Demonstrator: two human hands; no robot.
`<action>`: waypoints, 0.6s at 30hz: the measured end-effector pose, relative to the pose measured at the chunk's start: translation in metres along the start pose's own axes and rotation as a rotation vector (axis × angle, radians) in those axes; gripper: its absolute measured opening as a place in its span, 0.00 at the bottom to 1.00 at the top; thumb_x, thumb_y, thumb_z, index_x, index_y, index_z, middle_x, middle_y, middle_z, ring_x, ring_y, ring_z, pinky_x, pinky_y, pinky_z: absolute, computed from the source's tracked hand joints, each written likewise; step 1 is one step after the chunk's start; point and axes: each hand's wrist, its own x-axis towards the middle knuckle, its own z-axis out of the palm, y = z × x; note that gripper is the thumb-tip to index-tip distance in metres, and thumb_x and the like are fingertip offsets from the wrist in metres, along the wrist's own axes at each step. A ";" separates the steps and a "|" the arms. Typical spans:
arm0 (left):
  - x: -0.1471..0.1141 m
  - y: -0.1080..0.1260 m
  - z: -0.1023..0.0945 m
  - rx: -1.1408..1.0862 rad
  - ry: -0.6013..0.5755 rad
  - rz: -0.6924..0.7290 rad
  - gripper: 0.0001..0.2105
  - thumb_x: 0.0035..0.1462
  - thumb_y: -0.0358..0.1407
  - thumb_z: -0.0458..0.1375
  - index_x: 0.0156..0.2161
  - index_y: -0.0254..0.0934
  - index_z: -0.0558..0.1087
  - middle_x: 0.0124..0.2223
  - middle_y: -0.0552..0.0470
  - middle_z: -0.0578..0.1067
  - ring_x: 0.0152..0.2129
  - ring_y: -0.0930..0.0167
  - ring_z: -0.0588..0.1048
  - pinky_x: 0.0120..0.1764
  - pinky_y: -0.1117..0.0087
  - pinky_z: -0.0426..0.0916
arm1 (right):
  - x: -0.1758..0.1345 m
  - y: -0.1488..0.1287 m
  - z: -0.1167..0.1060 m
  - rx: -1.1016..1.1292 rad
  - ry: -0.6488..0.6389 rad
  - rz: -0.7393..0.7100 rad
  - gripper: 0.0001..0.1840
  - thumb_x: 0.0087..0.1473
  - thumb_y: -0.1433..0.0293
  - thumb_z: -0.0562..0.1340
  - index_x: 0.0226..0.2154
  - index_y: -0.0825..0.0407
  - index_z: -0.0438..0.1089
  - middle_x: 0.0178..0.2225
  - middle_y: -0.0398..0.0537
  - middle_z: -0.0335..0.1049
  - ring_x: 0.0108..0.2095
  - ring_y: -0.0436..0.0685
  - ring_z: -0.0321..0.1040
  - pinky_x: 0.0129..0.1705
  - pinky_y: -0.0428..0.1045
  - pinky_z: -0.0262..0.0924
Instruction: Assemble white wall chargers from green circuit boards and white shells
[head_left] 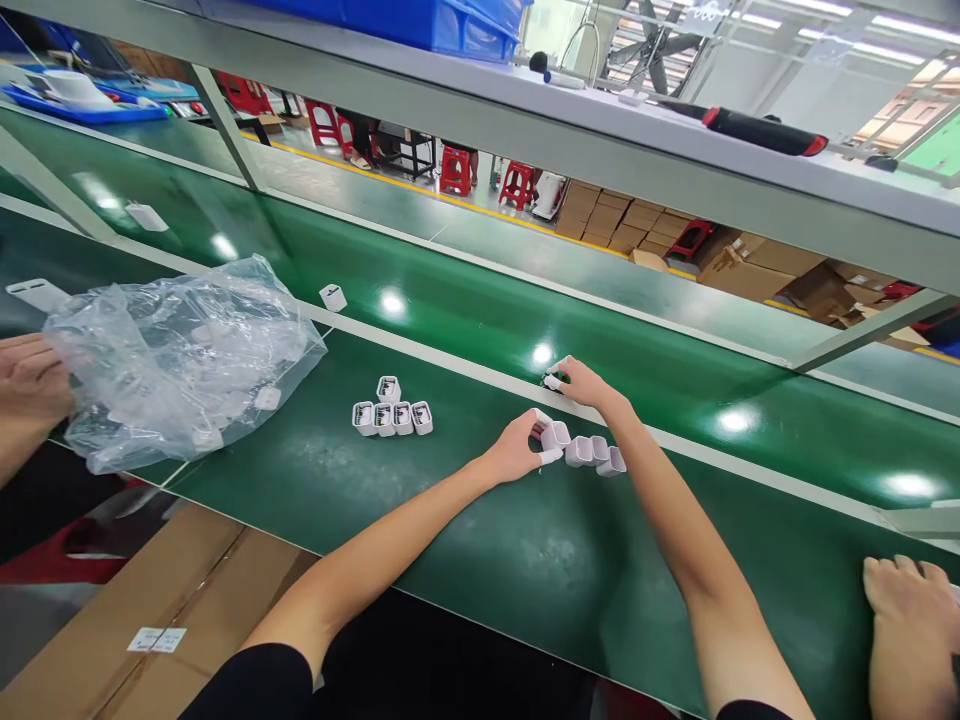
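Observation:
My left hand (520, 448) grips a white open-topped plastic housing (556, 435) between thumb and fingers, just above the green work surface. Beside it, three more empty white housings (598, 451) stand close together. Farther forward, my right hand (582, 383) is closed in a pinch at the pale strip, around a small dark part (547, 381) too small to name. White covers sit on some fingertips of both hands. To the left, several white housings (393, 418) with dark and metallic parts inside stand in a row, one of them behind the rest.
A clear plastic bag (187, 360) of white pieces lies at left by a co-worker's hand (34, 375). Another person's hand (911, 600) rests at far right. A loose white housing (333, 297) lies near the strip. Overhead, a shelf (480, 110) carries a black-and-red tool (765, 130).

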 end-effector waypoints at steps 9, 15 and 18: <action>-0.001 -0.009 0.003 -0.018 0.002 -0.030 0.23 0.55 0.42 0.76 0.50 0.37 0.73 0.50 0.47 0.80 0.46 0.64 0.79 0.55 0.54 0.76 | 0.013 -0.050 -0.015 0.476 -0.130 0.266 0.21 0.44 0.67 0.78 0.44 0.48 0.80 0.30 0.42 0.74 0.32 0.55 0.66 0.41 0.53 0.66; -0.001 -0.003 0.001 -0.056 -0.030 -0.063 0.26 0.52 0.41 0.78 0.51 0.36 0.72 0.51 0.45 0.80 0.47 0.63 0.79 0.54 0.56 0.76 | -0.011 -0.074 -0.069 0.914 0.225 0.392 0.21 0.56 0.47 0.69 0.38 0.46 0.71 0.33 0.41 0.67 0.28 0.50 0.58 0.30 0.47 0.56; -0.007 0.004 -0.002 -0.062 -0.048 -0.080 0.25 0.53 0.41 0.77 0.50 0.37 0.72 0.50 0.45 0.80 0.45 0.64 0.79 0.52 0.57 0.75 | -0.037 -0.090 -0.097 1.172 0.418 0.519 0.17 0.63 0.52 0.64 0.35 0.48 0.69 0.33 0.43 0.63 0.27 0.50 0.55 0.27 0.45 0.52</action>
